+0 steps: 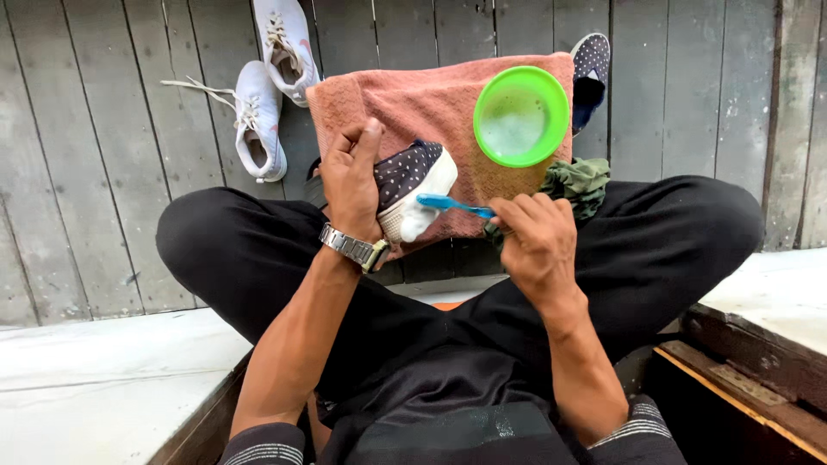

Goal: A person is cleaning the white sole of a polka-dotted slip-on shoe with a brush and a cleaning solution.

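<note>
You sit on a floor (103, 172) made of old grey wood boards that run away from you. A pink towel (413, 103) lies flat on the boards in front of your legs. Two white shoes (267, 86) with loose laces lie on the floor just beside the towel, to its left. One dark shoe with white dots (590, 73) lies at the towel's far right edge. A crumpled green cloth (577, 182) lies by the towel's near right corner.
</note>
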